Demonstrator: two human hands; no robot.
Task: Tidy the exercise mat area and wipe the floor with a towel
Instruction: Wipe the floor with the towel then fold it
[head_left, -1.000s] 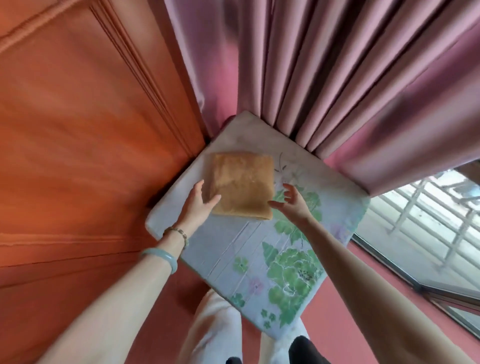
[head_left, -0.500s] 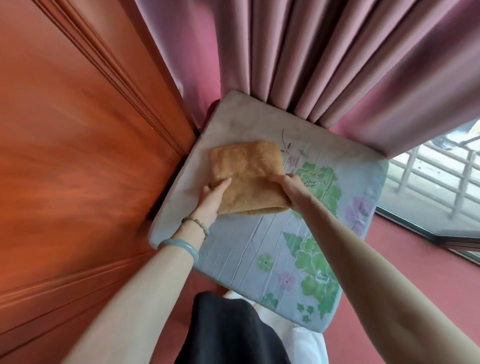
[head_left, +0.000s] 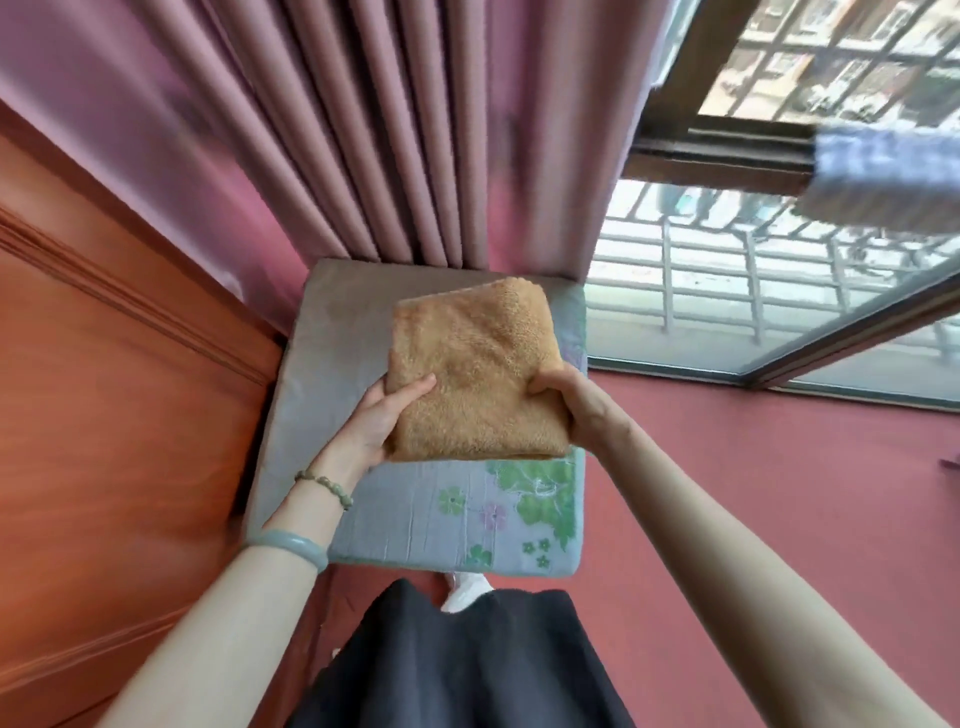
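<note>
A folded tan towel is held up above a grey cushion mat with green flower print that lies on the red floor in the corner. My left hand grips the towel's left near edge, thumb on top. On the towel's right edge my right hand holds it with fingers curled under. The towel hides the mat's far right part.
A wooden panel stands along the left, touching the mat. Pink curtains hang behind the mat. A glass door with a dark frame and outside railing is at the right. Bare red floor lies to the right.
Both hands took hold of the towel and lifted it off the mat, toward me. The view swung right, showing more window and floor.
</note>
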